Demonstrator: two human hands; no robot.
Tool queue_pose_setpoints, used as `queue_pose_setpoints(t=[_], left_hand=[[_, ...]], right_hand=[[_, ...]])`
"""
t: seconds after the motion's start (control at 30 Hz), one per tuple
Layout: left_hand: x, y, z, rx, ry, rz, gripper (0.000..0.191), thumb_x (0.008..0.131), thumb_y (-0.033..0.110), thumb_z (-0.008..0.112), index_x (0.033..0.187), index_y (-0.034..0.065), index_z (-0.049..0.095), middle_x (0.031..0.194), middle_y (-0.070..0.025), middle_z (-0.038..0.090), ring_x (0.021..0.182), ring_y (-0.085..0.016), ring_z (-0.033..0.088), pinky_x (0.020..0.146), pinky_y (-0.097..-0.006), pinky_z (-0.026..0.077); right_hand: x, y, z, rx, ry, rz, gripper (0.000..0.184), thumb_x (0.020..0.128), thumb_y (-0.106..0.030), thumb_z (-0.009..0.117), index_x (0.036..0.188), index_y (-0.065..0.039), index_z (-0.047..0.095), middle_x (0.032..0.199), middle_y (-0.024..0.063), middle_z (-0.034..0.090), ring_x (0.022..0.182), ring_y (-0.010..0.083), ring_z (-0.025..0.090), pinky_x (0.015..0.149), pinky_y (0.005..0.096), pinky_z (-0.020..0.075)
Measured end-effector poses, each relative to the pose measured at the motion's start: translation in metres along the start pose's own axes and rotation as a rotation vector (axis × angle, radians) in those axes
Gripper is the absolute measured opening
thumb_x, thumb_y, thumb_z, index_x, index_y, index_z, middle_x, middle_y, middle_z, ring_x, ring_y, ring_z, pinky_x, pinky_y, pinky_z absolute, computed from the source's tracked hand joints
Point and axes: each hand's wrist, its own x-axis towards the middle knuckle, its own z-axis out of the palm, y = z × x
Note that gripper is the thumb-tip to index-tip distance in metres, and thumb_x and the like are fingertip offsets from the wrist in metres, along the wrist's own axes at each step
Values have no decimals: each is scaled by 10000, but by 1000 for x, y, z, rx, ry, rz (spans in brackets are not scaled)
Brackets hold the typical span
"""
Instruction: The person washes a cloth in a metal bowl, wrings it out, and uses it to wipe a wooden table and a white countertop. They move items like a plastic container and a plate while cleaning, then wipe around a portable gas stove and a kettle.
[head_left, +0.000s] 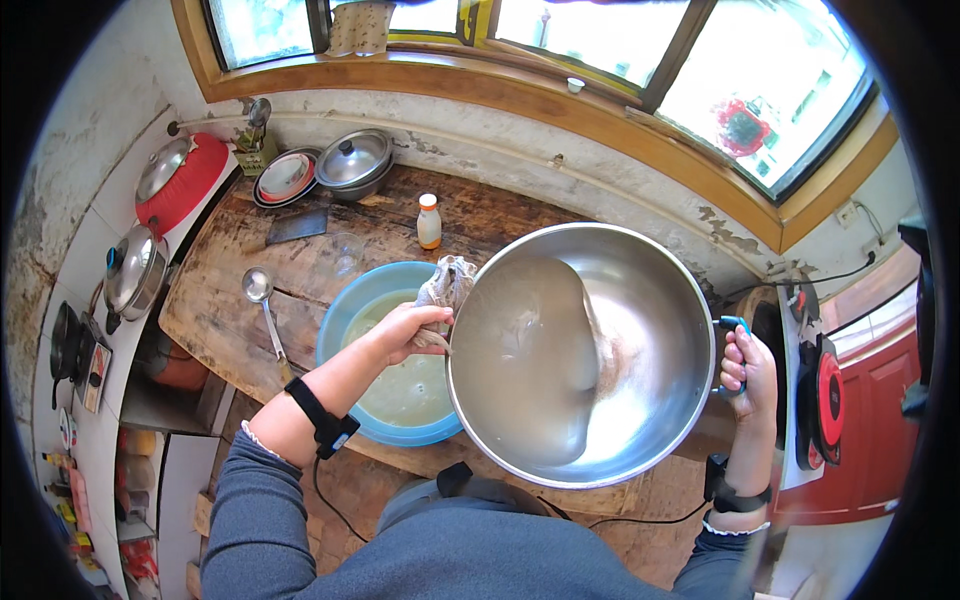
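Observation:
A large metal pot (652, 300) is tilted to the left, with cloudy grey-brown liquid (517, 360) gathered on its left side. My right hand (748, 371) grips its blue-trimmed side handle (733, 324). At the pot's left rim, my left hand (412, 330) holds a bunched greyish cloth (450, 281); the hidden fingertips leave unclear whether it also grips the rim. Beneath that hand, a blue plastic basin (337, 300) holds pale, cloudy liquid (409, 394) with some bubbles. The pot's left edge overlaps the basin in view.
On the worn wooden table (217, 292) lie a metal ladle (259, 289), a cleaver (298, 225) and a clear glass bowl (345, 253). A small bottle with an orange cap (429, 221) stands behind the basin. A lidded pan (352, 161) and stacked bowls (285, 178) are near the wall.

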Motion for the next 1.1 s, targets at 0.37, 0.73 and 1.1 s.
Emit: queue_pose_setpoints(t=[0.37,0.73,1.1], left_hand=[[-9,-10,-31,-172,14,-19,195,837,309,544,813,117,565,802,-10,590,762,-137,583,713,-344,513],[11,-31,-37,-238,17,-11,186,821,315,562,791,132,564,785,5,580,754,-128,579,714,-370,509],[34,-57,-38,-318,27,-51,170,802,301,579,825,133,566,907,-16,556,887,-170,528,786,-407,448]], right_hand=[[-2,-25,59,-95,-76,-20,148,906,-181,488,883,-35,492,598,-43,381,410,12,317,347,158,247],[-4,-31,86,-121,-72,-27,129,901,-156,496,886,-28,496,609,-28,403,415,21,324,345,168,253],[-11,-35,119,-117,-127,-75,145,893,-140,497,930,0,507,638,-21,429,430,22,339,353,164,254]])
